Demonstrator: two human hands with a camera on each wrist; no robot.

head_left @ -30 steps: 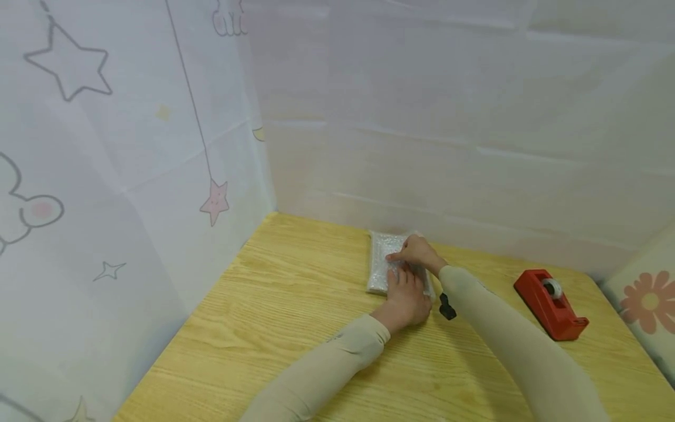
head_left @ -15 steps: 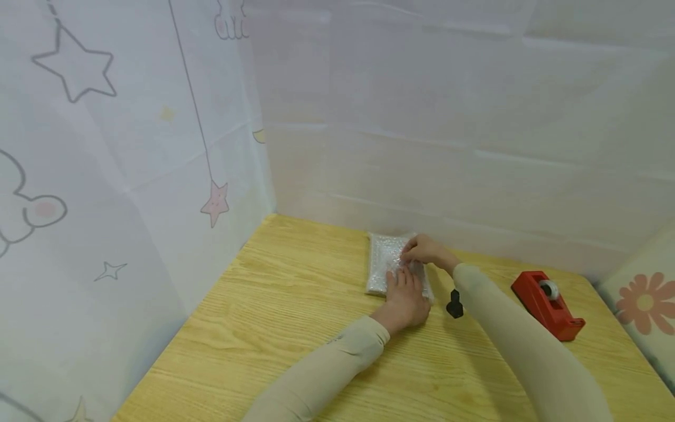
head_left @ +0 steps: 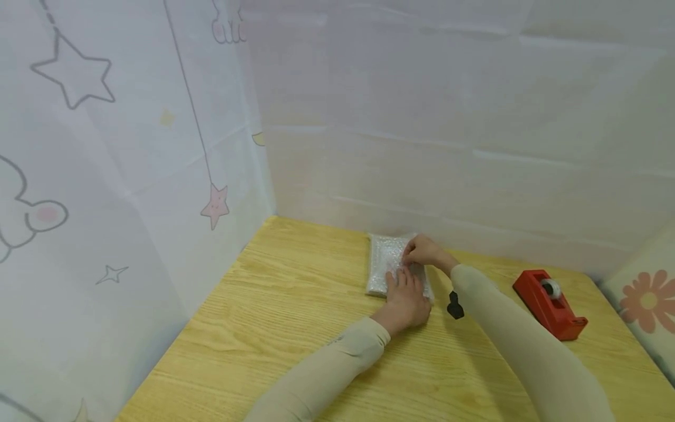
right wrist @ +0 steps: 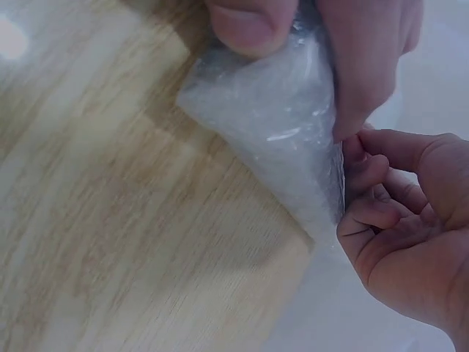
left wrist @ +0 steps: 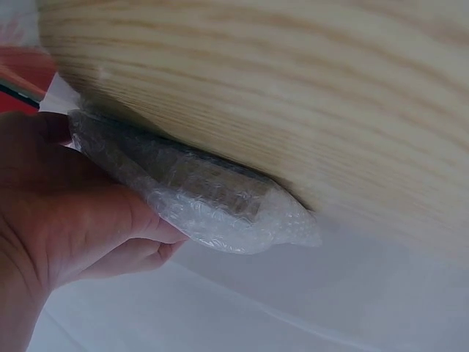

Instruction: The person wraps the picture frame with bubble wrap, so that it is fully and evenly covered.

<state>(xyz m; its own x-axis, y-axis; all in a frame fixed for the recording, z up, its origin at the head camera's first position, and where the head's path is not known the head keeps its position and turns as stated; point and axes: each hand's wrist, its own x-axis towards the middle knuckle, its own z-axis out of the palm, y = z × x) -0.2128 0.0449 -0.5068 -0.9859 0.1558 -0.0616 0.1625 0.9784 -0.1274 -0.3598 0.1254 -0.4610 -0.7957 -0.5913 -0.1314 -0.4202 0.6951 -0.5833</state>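
Observation:
A flat packet in clear bubble wrap (head_left: 381, 261) lies near the back of the wooden table. My left hand (head_left: 406, 299) holds it down at its near right corner, fingers spread over the top and thumb at the edge, as the left wrist view also shows. Bent over the packet's right side is my right hand (head_left: 424, 251), its thumb and curled fingers pinching at the bubble wrap (right wrist: 271, 139) on the upper face. In the right wrist view its thumb is close by the left fingers (right wrist: 366, 59). The exact spot between the right fingertips is hidden.
A red tape dispenser (head_left: 554, 308) with a roll of clear tape stands at the right of the table (head_left: 253, 328). A small black piece (head_left: 455, 305) shows beside the right wrist. Pale printed cloth (head_left: 422, 146) hangs behind and on the left.
My right hand has drawn back slightly to the right, its outstretched index finger now curled in toward the thumb. The left hand stays on the packet.

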